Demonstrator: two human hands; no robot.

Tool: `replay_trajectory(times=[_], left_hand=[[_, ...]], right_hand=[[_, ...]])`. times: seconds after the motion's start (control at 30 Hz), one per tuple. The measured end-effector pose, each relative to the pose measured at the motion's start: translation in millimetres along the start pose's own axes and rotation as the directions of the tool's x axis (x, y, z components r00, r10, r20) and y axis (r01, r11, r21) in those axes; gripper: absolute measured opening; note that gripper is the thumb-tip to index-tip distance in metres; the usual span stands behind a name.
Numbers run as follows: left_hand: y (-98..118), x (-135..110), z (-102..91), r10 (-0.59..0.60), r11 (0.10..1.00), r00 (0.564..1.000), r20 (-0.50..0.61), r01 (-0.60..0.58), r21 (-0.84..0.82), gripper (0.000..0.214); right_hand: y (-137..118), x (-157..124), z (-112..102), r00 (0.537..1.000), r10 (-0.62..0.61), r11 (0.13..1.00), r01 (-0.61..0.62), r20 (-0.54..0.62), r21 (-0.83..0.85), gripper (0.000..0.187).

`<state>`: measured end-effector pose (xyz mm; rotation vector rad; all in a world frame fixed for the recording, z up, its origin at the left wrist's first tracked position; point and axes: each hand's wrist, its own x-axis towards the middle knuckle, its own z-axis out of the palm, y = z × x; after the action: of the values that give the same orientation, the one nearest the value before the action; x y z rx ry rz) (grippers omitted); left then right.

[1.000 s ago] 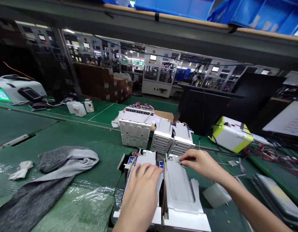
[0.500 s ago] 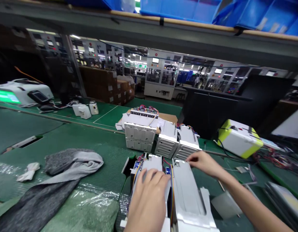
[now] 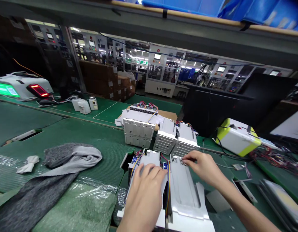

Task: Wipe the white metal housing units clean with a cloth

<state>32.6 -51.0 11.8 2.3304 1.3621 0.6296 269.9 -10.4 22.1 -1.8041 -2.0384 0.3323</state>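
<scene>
Two long grey-white plastic housings lie side by side in front of me, with coloured wires running between them. My left hand point(image 3: 146, 190) lies palm down over the left housing point(image 3: 150, 158), its fingers spread and thumb near the right edge. At the far end of the right housing point(image 3: 184, 190), my right hand point(image 3: 200, 164) has thumb and index finger pinched together by the corner. Anything between those fingertips is too small to make out. Rainbow ribbon wires point(image 3: 168, 183) run along the gap, close to a small blue part point(image 3: 165, 165).
Several similar white units point(image 3: 139, 129) stand behind. To the left lie a grey cloth point(image 3: 76, 158) and a crumpled white scrap point(image 3: 29, 163). A lit red scanner point(image 3: 39, 91) and a yellow-white device point(image 3: 237, 137) sit on the bench. A shelf beam point(image 3: 149, 27) crosses overhead.
My right hand has shifted slightly left and inward over the right housing's far corner. The left hand stays on its housing. The scanner has lit up red. The view has moved slightly.
</scene>
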Motion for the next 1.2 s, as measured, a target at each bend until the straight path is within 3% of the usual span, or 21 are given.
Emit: replay_trajectory(times=[0.23,0.5,0.87,1.1,1.2], left_hand=[[2,0,-1.8,0.006,1.000,1.000,0.018,-0.006,0.019,0.052],[2,-2,0.5,0.018,1.000,1.000,0.005,-0.018,0.016,0.051],[0,-3,1.6,0.029,0.999,0.999,-0.019,-0.029,0.031,0.051],[0,-3,1.1,0.019,0.999,1.000,-0.010,-0.018,0.035,0.052],[1,-3,1.4,0.028,0.999,0.999,-0.016,-0.028,0.022,0.052]], right_hand=[[-4,3,-6,0.998,-0.056,0.988,0.061,0.039,-0.143,0.026],[1,9,-8,0.996,-0.059,0.979,0.072,0.070,-0.193,0.023],[-1,7,-5,0.992,-0.103,0.979,0.113,0.070,-0.169,0.026],[15,15,-22,0.997,0.000,0.996,-0.007,-0.079,-0.092,0.023],[12,7,-24,0.998,-0.017,0.999,0.014,-0.065,-0.044,0.023]])
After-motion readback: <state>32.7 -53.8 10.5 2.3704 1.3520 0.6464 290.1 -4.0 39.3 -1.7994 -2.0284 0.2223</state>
